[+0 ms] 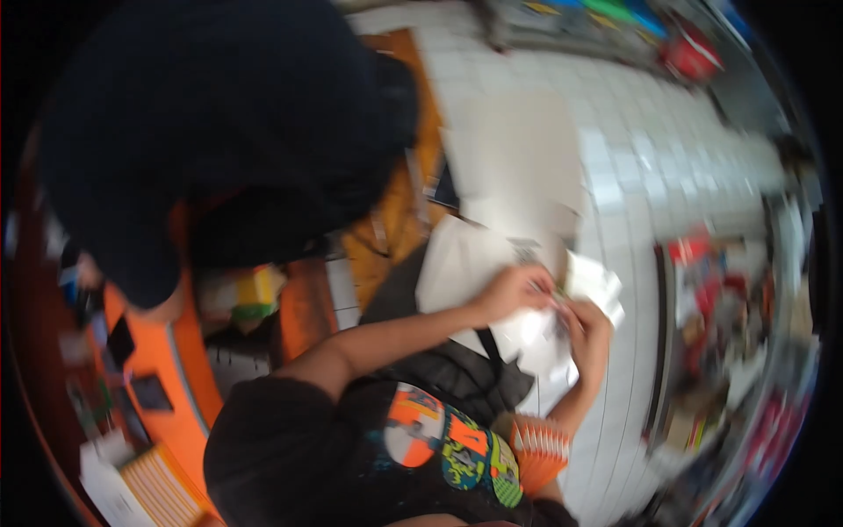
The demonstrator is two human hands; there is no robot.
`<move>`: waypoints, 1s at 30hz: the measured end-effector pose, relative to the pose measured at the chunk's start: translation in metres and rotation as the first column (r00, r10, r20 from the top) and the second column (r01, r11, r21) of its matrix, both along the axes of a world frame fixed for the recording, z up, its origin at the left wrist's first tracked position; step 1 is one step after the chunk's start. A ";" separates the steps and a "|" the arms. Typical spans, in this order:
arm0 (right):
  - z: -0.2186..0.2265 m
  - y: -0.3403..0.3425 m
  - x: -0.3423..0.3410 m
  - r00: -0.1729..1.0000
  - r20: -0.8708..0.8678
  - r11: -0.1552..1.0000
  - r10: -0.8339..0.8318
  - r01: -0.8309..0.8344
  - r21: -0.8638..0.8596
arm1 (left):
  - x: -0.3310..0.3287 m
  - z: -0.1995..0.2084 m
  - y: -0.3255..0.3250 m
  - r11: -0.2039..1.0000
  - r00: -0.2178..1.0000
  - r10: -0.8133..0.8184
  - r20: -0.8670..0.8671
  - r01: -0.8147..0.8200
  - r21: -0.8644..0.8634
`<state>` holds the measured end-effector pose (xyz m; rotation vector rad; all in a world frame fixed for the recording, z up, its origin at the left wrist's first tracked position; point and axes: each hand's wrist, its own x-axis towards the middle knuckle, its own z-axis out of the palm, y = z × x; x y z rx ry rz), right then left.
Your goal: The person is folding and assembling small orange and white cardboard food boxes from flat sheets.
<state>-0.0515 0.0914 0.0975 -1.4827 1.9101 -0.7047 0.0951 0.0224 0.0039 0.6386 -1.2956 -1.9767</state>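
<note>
My left hand [518, 294] and my right hand [587, 329] meet over my lap, fingertips pinched close together. Between them is something small and pale, too blurred to name. Under and beyond the hands lies an opened white cardboard box [452, 263], one flap [518, 145] standing out away from me. Crumpled shiny white wrapping [531, 342] hangs below my hands, and a bright white piece [593, 281] shows just past the right one. An orange-and-white ribbed thing [538, 443] rests by my right forearm.
A person in dark clothing [219, 114] is close on my left, beside an orange counter [162, 378] bearing a dark phone-like slab [152, 393]. A wooden surface [373, 263] lies between us. Crowded shelves [711, 342] stand right, across white floor tiles [632, 220]; a red container [691, 57] is at far right.
</note>
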 end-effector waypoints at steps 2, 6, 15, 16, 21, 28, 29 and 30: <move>-0.017 0.011 -0.006 0.938 0.229 0.961 -0.259 0.274 -0.037 | -0.008 0.007 -0.001 0.998 0.997 -0.057 0.050 0.057 -0.011; -0.027 0.018 -0.015 0.967 0.183 0.960 -0.180 0.213 -0.181 | -0.012 0.024 0.002 0.994 0.993 -0.064 0.095 0.072 -0.082; -0.003 0.015 0.009 0.890 -0.436 0.963 0.131 -0.219 -0.157 | -0.008 0.018 0.009 0.992 1.000 0.018 0.018 -0.015 -0.128; 0.000 0.014 0.011 0.888 -0.444 0.967 0.119 -0.205 -0.153 | -0.009 0.017 0.010 0.992 1.000 0.002 0.009 -0.001 -0.126; 0.009 0.008 0.004 0.967 -0.256 0.935 0.004 -0.095 -0.342 | -0.018 0.023 0.016 0.830 0.918 0.382 0.110 -0.289 -0.477; -0.028 -0.018 0.038 0.980 -0.095 0.832 -0.175 0.096 -0.547 | -0.003 0.022 0.010 0.964 0.998 0.051 0.045 -0.038 -0.265; -0.028 -0.018 0.036 0.973 -0.098 0.827 -0.210 0.124 -0.548 | 0.000 0.028 0.007 0.982 0.998 0.065 -0.004 -0.064 -0.178; -0.023 -0.014 0.034 0.968 -0.097 0.839 -0.230 0.147 -0.524 | 0.003 0.037 0.007 0.993 0.996 0.081 -0.045 -0.084 -0.082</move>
